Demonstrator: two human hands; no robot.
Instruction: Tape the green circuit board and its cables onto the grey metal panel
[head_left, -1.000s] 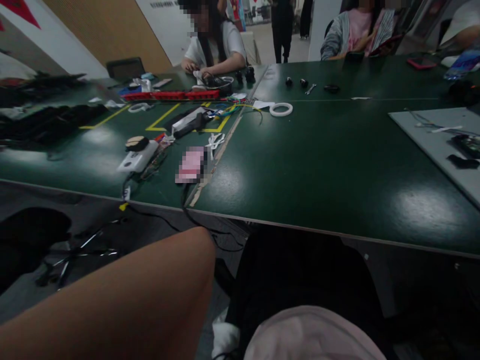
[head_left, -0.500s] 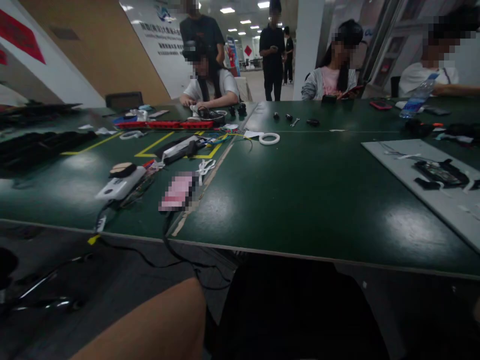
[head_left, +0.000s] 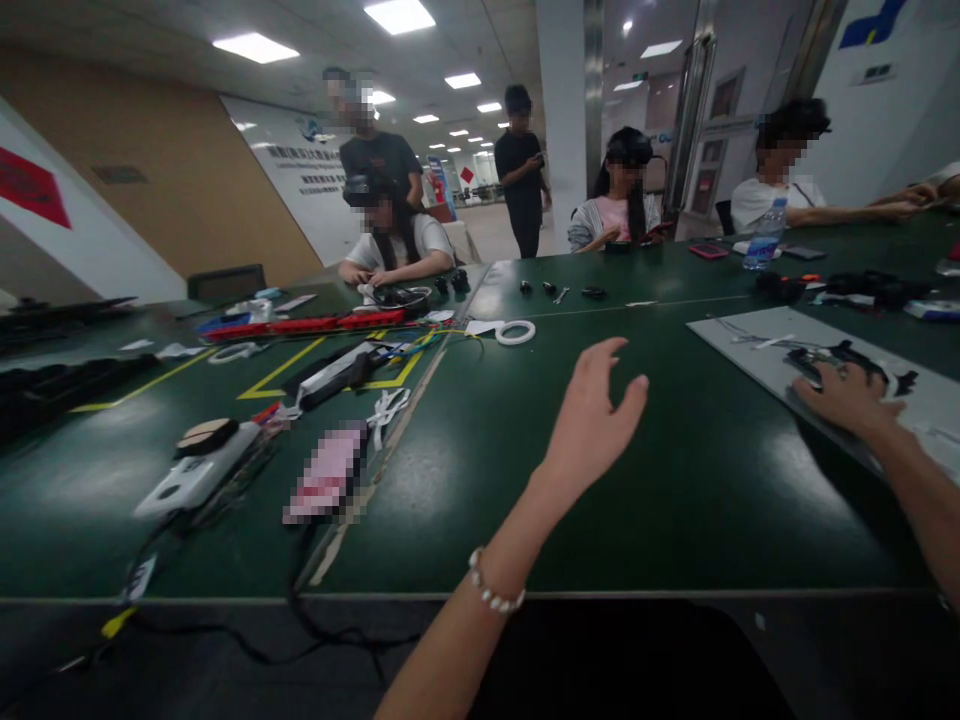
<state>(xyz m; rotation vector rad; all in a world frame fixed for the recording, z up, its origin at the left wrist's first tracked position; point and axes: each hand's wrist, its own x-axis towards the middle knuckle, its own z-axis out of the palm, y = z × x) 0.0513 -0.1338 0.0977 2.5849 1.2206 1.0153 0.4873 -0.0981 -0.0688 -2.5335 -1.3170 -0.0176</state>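
My left hand (head_left: 596, 415) is raised over the green table (head_left: 675, 480), its fingers apart and nothing between them. A beaded bracelet (head_left: 493, 585) circles that wrist. At the right, my right hand (head_left: 847, 398) reaches over a black device with white strips (head_left: 851, 352) lying on a light grey board (head_left: 739, 335). Its spread fingers rest on or just above the device and partly cover it. Whether they grip any part of it I cannot make out.
A roll of white tape (head_left: 515, 332), a small wrench (head_left: 561, 295) and a water bottle (head_left: 765, 238) stand or lie farther back. To the left are a pink phone-like object (head_left: 326, 475), a white device (head_left: 199, 468) and cables. Several people are across the table.
Both of my hands have come into view over the table, the right one reaching to the black device. The camera view has tilted up and turned slightly right.
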